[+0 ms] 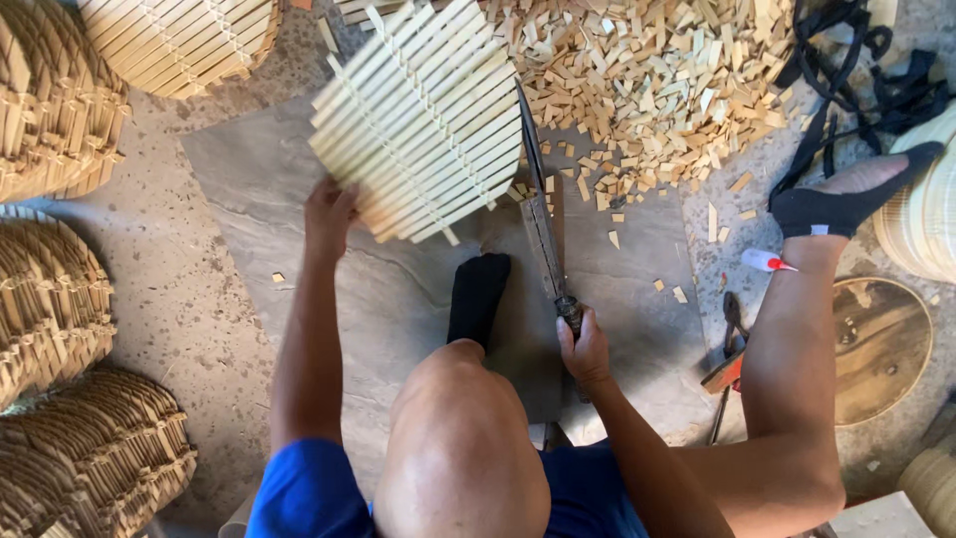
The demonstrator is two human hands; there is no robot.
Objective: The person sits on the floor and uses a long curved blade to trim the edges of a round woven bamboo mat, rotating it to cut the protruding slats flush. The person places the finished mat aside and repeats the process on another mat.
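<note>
We are seated on the floor with the left hand [329,211] closed on the lower left edge of a slatted bamboo mat [423,120], holding it tilted above the grey floor sheet [269,199] at about twelve o'clock from our knee. The right hand [586,349] is wrapped tight around the handle of a long knife [538,209], whose blade runs up along the mat's right edge.

As we judge it, the main risk is the blade: our foot in a black sock [478,294] lies just beside it at seven o'clock, and a glancing stroke off the hard slats could slide toward it. A loose grip on the mat might let it twist, so the cut would run crooked or split a slat. The pile of offcuts [657,80] at one o'clock could scatter further underfoot.

We see no true containers; stacks of finished slat pieces [60,299] sit at nine o'clock, and a round wooden disc [881,344] at three o'clock.
</note>
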